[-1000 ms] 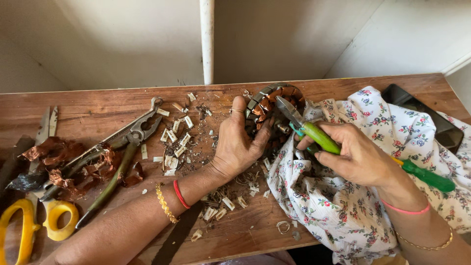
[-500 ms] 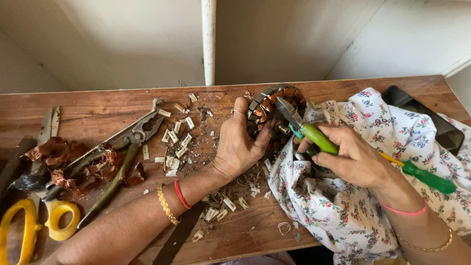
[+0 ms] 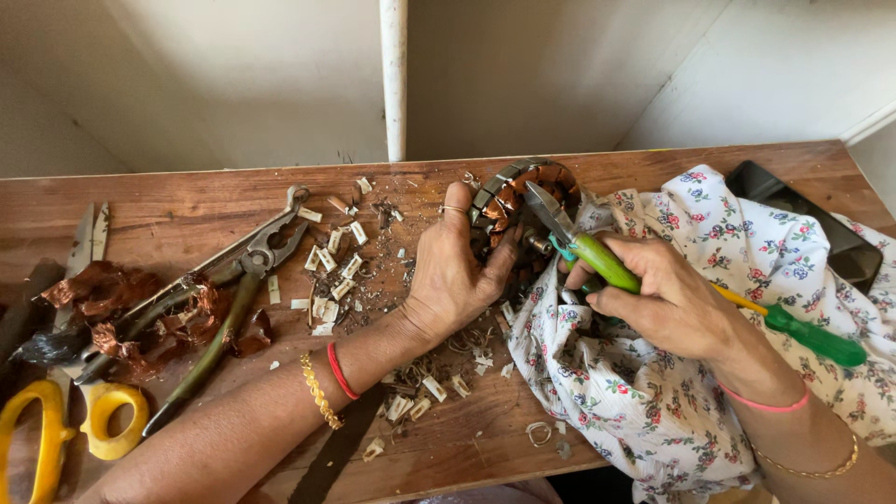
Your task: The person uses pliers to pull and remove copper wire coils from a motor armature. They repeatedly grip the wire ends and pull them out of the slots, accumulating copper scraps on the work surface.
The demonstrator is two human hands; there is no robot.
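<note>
A round motor stator (image 3: 509, 198) with copper windings lies at the back middle of the wooden table (image 3: 187, 210). My left hand (image 3: 457, 266) rests over its left side and grips it. My right hand (image 3: 653, 294) holds green-handled cutting pliers (image 3: 583, 247), whose metal jaws point into the stator's windings. Under the same hand a green-handled screwdriver (image 3: 812, 336) with a yellow shank sticks out to the right. My right forearm lies on a white floral cloth (image 3: 691, 411).
Large metal pliers (image 3: 233, 280) lie left of centre, next to a heap of stripped copper wire (image 3: 112, 308). Yellow-handled scissors (image 3: 65, 411) sit at the far left. Small white insulation scraps (image 3: 336, 261) litter the table. A dark phone (image 3: 821, 224) lies at the right, and a white pipe (image 3: 394, 79) rises behind.
My left hand has slid slightly up along the stator's left side. The cutting pliers have shifted a little at the windings.
</note>
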